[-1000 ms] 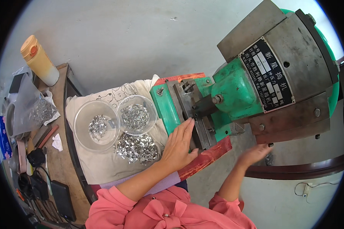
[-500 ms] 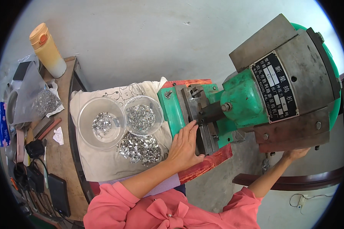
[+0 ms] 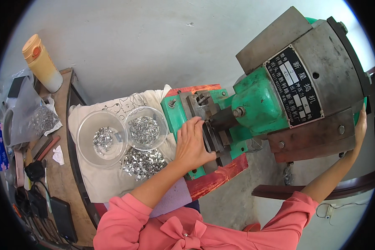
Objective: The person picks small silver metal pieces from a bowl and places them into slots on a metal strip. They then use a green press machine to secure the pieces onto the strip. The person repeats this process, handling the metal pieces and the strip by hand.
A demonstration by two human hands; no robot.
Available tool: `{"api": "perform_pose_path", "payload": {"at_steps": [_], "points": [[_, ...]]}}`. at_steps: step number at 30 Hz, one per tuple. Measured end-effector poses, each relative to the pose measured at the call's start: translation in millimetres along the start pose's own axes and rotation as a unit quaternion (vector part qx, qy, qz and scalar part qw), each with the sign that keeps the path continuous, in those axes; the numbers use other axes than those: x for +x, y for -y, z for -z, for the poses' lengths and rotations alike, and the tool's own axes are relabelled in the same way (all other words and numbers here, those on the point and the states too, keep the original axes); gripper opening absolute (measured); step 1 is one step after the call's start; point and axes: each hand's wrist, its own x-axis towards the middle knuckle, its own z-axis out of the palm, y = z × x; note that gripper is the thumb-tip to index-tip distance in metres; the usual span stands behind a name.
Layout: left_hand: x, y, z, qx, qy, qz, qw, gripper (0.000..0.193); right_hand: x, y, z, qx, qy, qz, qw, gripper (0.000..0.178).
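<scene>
My left hand (image 3: 192, 143) rests on the metal die (image 3: 208, 129) of a green bench press (image 3: 256, 102). Its fingers lie stretched forward, with the thumb spread apart along the near side. Whether a small part sits under those fingertips is hidden. Above the die comes the dark ram (image 3: 221, 120). My right hand (image 3: 361, 129) reaches up on the far right, against the rim of the press's green wheel (image 3: 357, 116); its fingers are mostly hidden. Left of the die, a pile of small shiny metal pieces (image 3: 143, 163) lies on a beige cloth (image 3: 96, 183).
Two clear plastic tubs, a larger one (image 3: 84, 152) and a smaller one (image 3: 163, 139), hold metal pieces. The press stands on a red wooden bench (image 3: 221, 173). A wooden table (image 3: 66, 183) at the left carries a yellow bottle (image 3: 43, 64), tools and a black box-shaped item (image 3: 63, 218).
My right hand has moved from beneath the press up to the wheel's rim at the far right. My left hand stays at the die. The whole view has shifted slightly.
</scene>
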Motion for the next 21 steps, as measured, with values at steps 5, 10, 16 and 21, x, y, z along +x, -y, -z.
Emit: {"api": "perform_pose_path", "payload": {"at_steps": [5,10,16,21], "points": [[10,4,0,0.010,-0.002,0.003,1.000,0.096,-10,2,-7,0.017,-0.030,0.006,0.999,0.061],[9,7,1,0.014,-0.005,0.003,1.000,0.097,-52,29,-37,0.117,-0.062,-0.083,0.988,0.061],[10,8,-3,0.016,-0.007,-0.001,1.000,0.097,-43,-24,-6,0.207,-0.023,-0.109,0.972,0.063],[12,9,-2,0.023,0.000,0.005,1.000,0.097,-48,36,-28,0.079,-0.035,-0.128,0.988,0.064]]}}
